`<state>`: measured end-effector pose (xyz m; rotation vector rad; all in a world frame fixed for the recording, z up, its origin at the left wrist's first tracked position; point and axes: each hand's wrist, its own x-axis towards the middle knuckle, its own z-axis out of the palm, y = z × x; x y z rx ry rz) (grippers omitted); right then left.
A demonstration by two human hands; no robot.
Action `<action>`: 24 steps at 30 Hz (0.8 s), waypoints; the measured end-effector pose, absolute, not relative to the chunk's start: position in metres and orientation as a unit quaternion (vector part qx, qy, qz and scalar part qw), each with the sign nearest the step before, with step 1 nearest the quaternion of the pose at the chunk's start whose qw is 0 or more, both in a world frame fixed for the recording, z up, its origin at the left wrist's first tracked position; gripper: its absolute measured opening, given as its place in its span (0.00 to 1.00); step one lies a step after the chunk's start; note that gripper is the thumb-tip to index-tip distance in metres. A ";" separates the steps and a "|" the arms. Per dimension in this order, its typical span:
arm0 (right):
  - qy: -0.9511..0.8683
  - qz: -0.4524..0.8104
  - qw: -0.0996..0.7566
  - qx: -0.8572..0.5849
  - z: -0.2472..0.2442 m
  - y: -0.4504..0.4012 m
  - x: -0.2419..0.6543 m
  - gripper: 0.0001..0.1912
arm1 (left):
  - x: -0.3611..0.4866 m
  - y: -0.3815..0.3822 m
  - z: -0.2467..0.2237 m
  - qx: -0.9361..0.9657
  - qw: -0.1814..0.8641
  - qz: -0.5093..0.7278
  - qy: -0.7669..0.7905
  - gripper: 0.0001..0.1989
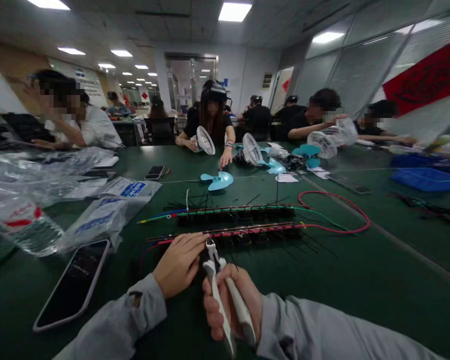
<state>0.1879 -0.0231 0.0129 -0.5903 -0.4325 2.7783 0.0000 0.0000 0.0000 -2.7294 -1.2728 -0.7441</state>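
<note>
My right hand [234,300] is wrapped round white-handled cutting pliers [225,295]. Their jaws point away from me and meet the near black strip [262,235], which carries a red wire and has many thin dark cable-tie tails sticking out. My left hand [182,262] grips the left part of this same strip, fingers laid over the top and thumb on the near side. Its fingertips are right beside the plier jaws. Behind lies a second, similar strip [240,212] with a green wire along it. Whether the jaws have a tail between them, I cannot tell.
A phone [73,285], a water bottle [26,225] and plastic bags [108,210] lie to the left. A red cable [365,215] loops at right. Across the table, a person reaches toward a blue fan blade [219,181]. A blue tray [427,179] stands far right.
</note>
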 end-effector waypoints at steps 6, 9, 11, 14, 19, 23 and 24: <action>-0.155 0.961 0.141 -0.183 0.010 -0.023 0.187 0.14 | 0.000 0.001 -0.001 -0.879 0.020 -0.257 -0.402 0.23; -0.171 0.958 0.153 -0.173 0.006 -0.024 0.187 0.17 | -0.001 0.001 0.000 -0.880 0.019 -0.256 -0.400 0.23; -0.187 0.955 0.154 -0.170 0.005 -0.025 0.186 0.23 | -0.001 0.002 0.000 -0.881 0.020 -0.257 -0.397 0.23; -0.195 0.956 0.141 -0.167 0.008 -0.026 0.184 0.29 | -0.002 0.004 0.000 -0.884 0.022 -0.257 -0.391 0.22; -0.190 0.961 0.126 -0.158 0.015 -0.027 0.184 0.33 | -0.003 0.006 -0.002 -0.885 0.022 -0.263 -0.383 0.22; -0.187 0.962 0.129 -0.151 0.017 -0.028 0.185 0.33 | -0.003 0.006 -0.003 -0.885 0.024 -0.258 -0.386 0.21; -0.188 0.962 0.129 -0.149 0.017 -0.028 0.186 0.34 | -0.003 0.006 -0.003 -0.886 0.023 -0.255 -0.387 0.20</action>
